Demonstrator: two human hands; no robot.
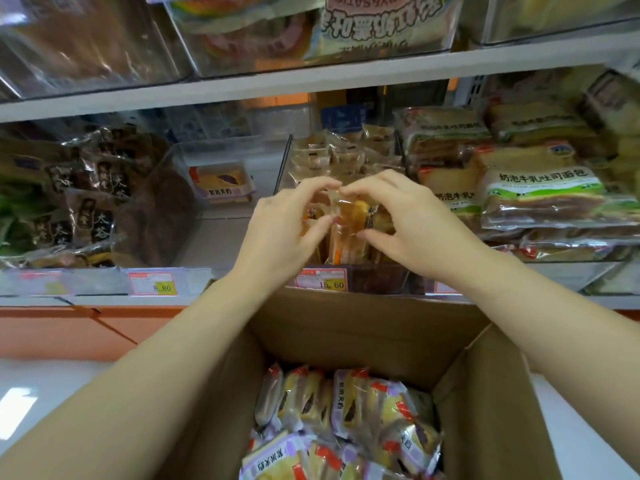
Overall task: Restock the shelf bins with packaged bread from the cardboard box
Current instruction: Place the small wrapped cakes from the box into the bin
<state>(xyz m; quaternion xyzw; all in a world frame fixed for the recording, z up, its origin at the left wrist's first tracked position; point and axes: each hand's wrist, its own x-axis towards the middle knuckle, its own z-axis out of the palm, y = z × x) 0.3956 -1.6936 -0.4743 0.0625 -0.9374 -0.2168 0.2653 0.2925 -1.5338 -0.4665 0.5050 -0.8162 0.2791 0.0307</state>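
Left hand (282,225), right hand (398,216) raised, fingertips pinching.

The near cardboard box (485,393) is matt brown paperboard with creased flaps. Bread packets (363,410) inside it wear glossy, crinkled plastic film. The shelf bins (287,157) are clear, smooth, shiny plastic. The shelf edge (242,88) looks like smooth painted metal, and paper price tags (322,280) sit behind glossy strips.

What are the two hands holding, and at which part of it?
Both the left hand and right hand pinch one clear-wrapped bread pack at its upper end, over the middle shelf bin.
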